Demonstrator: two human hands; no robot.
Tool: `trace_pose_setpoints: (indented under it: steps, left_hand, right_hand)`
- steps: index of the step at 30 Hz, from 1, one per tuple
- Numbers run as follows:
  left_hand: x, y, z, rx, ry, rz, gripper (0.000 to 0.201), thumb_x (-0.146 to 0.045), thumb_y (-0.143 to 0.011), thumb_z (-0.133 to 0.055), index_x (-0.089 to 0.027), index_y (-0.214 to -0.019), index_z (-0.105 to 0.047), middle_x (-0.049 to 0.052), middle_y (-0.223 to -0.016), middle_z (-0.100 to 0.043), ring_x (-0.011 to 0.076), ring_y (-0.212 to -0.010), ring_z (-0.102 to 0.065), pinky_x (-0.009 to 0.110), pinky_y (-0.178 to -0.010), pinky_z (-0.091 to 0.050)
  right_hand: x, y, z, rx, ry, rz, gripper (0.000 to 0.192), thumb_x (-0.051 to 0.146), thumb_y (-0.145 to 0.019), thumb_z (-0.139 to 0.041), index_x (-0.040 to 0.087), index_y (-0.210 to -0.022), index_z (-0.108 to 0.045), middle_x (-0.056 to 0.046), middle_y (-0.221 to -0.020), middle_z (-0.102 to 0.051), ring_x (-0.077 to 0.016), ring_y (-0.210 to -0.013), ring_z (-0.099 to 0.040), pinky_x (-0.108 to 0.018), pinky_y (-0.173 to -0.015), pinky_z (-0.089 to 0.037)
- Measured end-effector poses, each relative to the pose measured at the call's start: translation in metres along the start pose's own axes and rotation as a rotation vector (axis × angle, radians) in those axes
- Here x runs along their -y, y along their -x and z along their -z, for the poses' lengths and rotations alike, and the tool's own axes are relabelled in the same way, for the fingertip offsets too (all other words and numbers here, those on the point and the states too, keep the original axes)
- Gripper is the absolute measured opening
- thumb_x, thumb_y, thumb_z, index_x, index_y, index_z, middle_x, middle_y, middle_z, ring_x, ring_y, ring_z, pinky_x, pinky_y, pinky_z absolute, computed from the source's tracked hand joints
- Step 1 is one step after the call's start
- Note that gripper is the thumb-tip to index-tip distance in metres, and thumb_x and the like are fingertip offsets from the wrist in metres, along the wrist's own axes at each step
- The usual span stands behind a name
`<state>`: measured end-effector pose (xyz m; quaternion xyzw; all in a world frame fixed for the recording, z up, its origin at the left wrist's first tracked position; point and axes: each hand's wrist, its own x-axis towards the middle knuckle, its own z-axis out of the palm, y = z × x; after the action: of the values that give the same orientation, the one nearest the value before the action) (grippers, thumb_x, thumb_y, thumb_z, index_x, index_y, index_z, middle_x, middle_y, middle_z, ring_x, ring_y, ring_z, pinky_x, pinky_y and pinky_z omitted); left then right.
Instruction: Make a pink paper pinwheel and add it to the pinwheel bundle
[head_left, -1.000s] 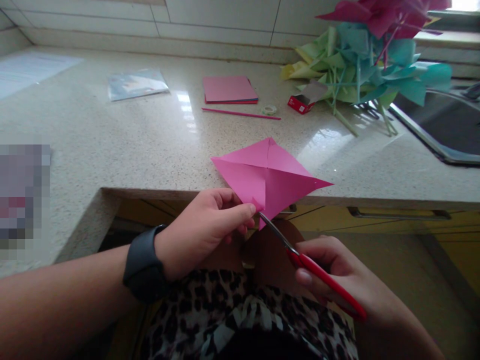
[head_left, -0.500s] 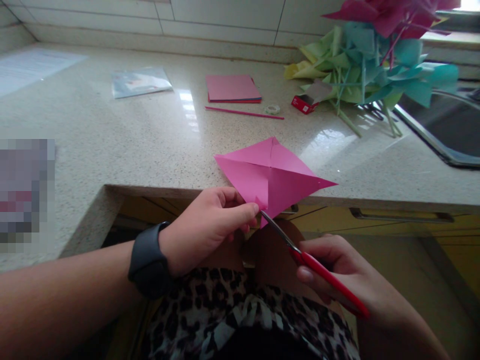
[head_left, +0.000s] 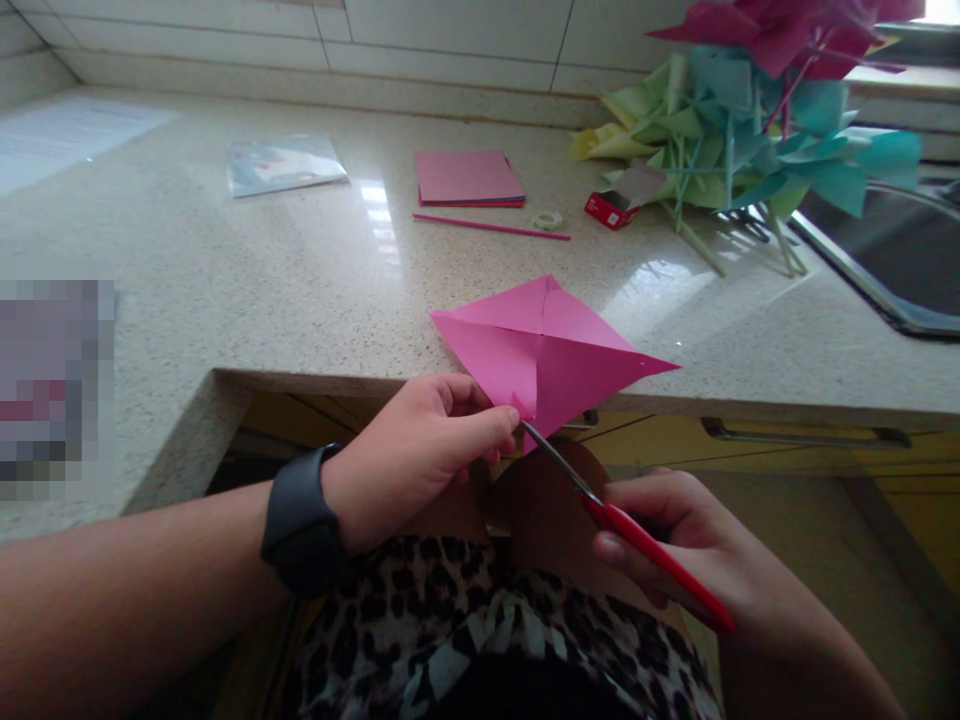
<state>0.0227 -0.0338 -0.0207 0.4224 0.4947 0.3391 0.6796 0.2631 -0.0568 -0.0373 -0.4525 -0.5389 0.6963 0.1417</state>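
Left hand [head_left: 431,455] pinches pink paper [head_left: 581,368], right hand [head_left: 701,540] grips red-handled scissors [head_left: 643,543]

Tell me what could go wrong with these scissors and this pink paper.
The left hand grips right beside the tip of the scissors, so a slip might nick its thumb. The near corner of the pink paper reaches past the edge of the counter, so it could flex, leaving a crooked cut.

Beyond the left hand [head_left: 431,455], speckled countertop [head_left: 315,285] allows passage; folded pink paper [head_left: 574,365] and red-handled scissors [head_left: 641,540] bar crossing toward the right hand [head_left: 701,535].
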Motion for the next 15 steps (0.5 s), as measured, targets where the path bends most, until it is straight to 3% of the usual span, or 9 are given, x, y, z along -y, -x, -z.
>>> trace_pose_setpoints:
  steps: [7,15]
  left_hand:
    - [0.001,0.003,-0.001,-0.029,0.069,0.001,0.021,-0.033,-0.086,-0.071,-0.014,-0.079,-0.067,-0.001,-0.07,-0.063,0.0067,-0.058,-0.05,0.017,-0.05,-0.037]
    - [-0.002,0.006,-0.009,-0.044,0.281,-0.017,0.021,-0.032,-0.089,-0.07,-0.012,-0.081,-0.068,-0.001,-0.071,-0.064,0.0045,-0.056,-0.048,0.013,-0.047,-0.038]
  right_hand:
    - [-0.001,-0.003,-0.002,-0.024,0.072,0.05,0.041,0.047,-0.082,-0.072,0.019,-0.061,-0.052,0.004,-0.055,-0.04,-0.0085,-0.048,-0.032,-0.024,-0.043,-0.02]
    - [-0.011,-0.012,-0.016,-0.148,0.298,0.252,0.038,0.05,-0.091,-0.061,0.017,-0.072,-0.057,0.001,-0.064,-0.048,-0.0113,-0.059,-0.041,-0.023,-0.051,-0.034]
